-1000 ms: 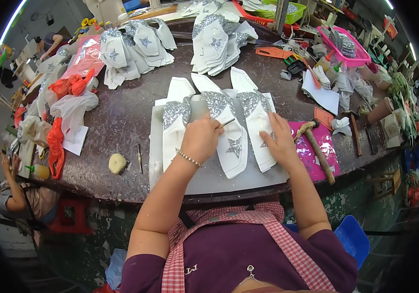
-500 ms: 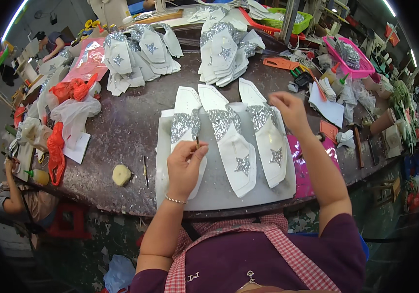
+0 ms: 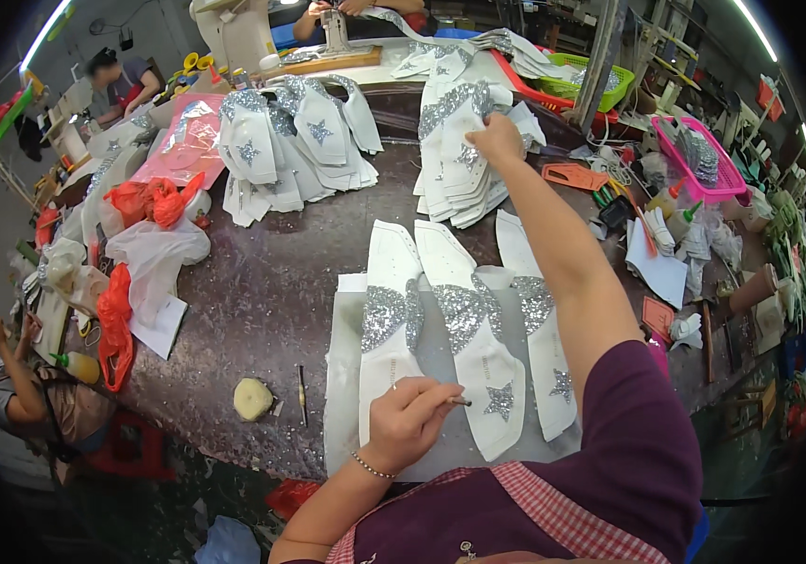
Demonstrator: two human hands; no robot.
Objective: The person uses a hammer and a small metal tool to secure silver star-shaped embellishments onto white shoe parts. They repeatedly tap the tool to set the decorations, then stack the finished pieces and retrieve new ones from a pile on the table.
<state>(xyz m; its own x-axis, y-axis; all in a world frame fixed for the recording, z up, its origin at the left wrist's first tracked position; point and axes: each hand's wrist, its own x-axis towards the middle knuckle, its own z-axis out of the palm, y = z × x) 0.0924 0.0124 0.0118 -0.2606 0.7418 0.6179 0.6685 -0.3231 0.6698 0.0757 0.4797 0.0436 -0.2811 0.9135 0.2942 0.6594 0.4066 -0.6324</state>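
Note:
My left hand is closed around a thin dark stick-like tool, its tip poking out past the fingers. Under and beside that hand, three white shoe uppers with silver glitter bands lie side by side on a pale board; the hand partly covers the left one, and my right arm hides part of the right one. Stretched far forward, my right hand has its fingers pinched at the top upper of a stack of similar shoe uppers. Its fingertips are partly hidden.
Another stack of shoe uppers stands at back left. A round cream sponge-like lump and a thin tool lie left of the board. Pink and green baskets stand at right. Other people sit at left and work behind.
My right hand has moved from beside the right upper forward to the back stack. My left hand has lowered and turned, the tool now pointing right. The view has shifted.

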